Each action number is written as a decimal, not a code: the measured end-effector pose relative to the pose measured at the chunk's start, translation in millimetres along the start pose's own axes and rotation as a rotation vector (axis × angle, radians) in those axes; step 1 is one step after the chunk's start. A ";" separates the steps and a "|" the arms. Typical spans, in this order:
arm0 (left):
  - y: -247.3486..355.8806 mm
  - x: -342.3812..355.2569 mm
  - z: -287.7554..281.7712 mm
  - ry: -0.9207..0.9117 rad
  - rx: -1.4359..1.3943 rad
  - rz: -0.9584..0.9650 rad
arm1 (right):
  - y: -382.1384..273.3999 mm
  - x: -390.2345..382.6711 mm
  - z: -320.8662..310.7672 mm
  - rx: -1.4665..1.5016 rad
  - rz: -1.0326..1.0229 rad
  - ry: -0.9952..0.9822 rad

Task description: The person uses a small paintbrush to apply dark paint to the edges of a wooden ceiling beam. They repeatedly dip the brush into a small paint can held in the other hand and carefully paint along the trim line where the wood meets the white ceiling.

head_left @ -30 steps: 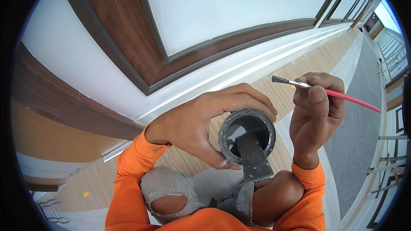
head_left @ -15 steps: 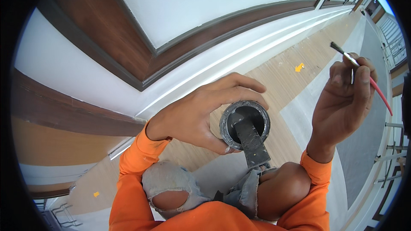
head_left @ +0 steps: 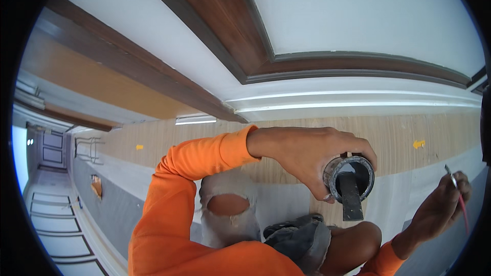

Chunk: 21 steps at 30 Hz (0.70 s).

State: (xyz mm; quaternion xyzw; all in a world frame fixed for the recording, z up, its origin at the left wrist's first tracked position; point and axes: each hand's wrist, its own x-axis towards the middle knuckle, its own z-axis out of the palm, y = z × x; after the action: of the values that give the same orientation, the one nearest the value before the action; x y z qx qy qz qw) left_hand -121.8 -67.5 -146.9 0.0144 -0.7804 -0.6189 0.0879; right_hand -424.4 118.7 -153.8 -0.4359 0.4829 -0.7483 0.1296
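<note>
My left hand (head_left: pixel 307 154) is wrapped around a round, dark, paint-smeared can (head_left: pixel 367 175), its open top facing me. Dark grey contents, probably paint, coat the inside. A flat black strip (head_left: pixel 352 202), its lower end hidden, leans out of the can over the near rim. Off to the right, my right hand (head_left: pixel 441 203) pinches a thin paintbrush (head_left: pixel 463 213) with a red handle and metal ferrule, its dark bristles pointing up and away from the can.
Beyond my hands rises a white wall (head_left: pixel 368 15) with a brown wooden frame (head_left: pixel 358 65) edged in dark grey. White skirting (head_left: pixel 327 103) meets the wood-look floor (head_left: pixel 286 122). My bent knees sit below the can. A metal rack (head_left: pixel 89 149) stands at far left.
My view has turned leftward, showing more corridor at left. The can in my left hand and the brush in my right now appear farther right and lower. Both grips stay.
</note>
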 end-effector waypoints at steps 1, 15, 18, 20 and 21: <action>2.0 -0.3 -4.1 0.024 -0.020 -0.049 | -10.2 5.3 -1.5 0.000 -0.007 0.026; 42.1 135.3 1.3 0.044 0.053 -0.003 | 14.6 25.4 -113.4 0.250 0.279 0.367; 18.7 192.0 -2.2 -0.049 -0.014 -0.040 | 32.9 43.6 -146.0 0.285 0.219 0.419; -5.5 236.8 -3.3 -0.077 -0.024 0.019 | 42.5 58.2 -176.5 0.223 0.172 0.500; -16.4 264.3 -2.9 -0.113 -0.042 0.004 | 42.9 61.4 -192.6 0.192 0.180 0.460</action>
State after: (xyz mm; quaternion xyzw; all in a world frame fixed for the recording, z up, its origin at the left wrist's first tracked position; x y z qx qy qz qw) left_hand -382.8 -108.9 -130.6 -0.0239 -0.7711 -0.6347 0.0451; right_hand -619.9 177.0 -186.9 -0.1952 0.4631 -0.8557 0.1233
